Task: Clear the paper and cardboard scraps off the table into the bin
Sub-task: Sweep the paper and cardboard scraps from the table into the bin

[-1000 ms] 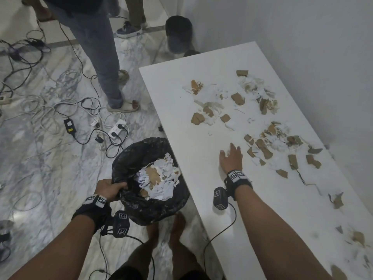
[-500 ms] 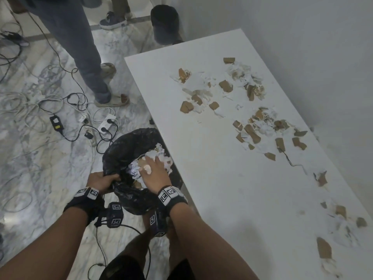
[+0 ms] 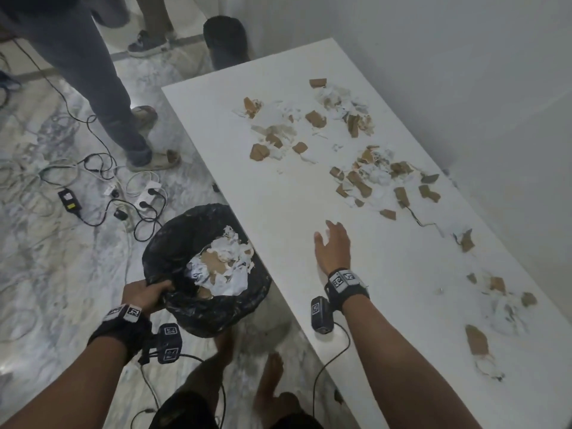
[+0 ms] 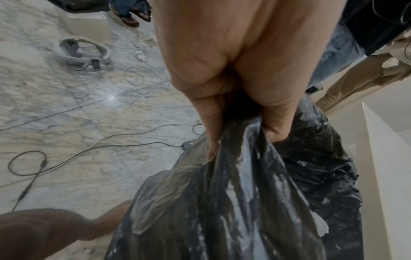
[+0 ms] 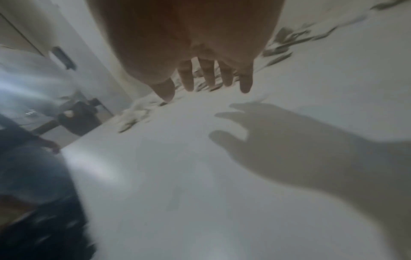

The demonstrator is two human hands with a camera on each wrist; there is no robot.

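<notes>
Our left hand (image 3: 145, 297) was curled tight on the rim of the black bin bag (image 3: 198, 267), with the plastic bunched in our fingers (image 4: 213, 126). It held the bag up and open, just beside the long edge of the white table (image 3: 294, 212). Torn paper and brown card already lay inside the bag.

Our right hand (image 3: 334, 247) held nothing. Its fingers (image 5: 209, 75) were spread out and loose, low over a bare part of the table, and its shadow fell on the top. We could not tell if it touched the table.

The nearest scraps (image 3: 371, 181) lay ahead of our right hand and a little to its right, close to its fingertips. More scraps (image 3: 297, 125) sat farther ahead, well apart from the hand. A few others (image 3: 501, 292) lay out to its right, back beside our forearm.

The mess ran in a long line down the table, beside the wall. The bag was on the other side of our right hand. So we think the right hand was the one to reach, as it was much nearer, and it would need to pull the scraps back and left to the bag.
</notes>
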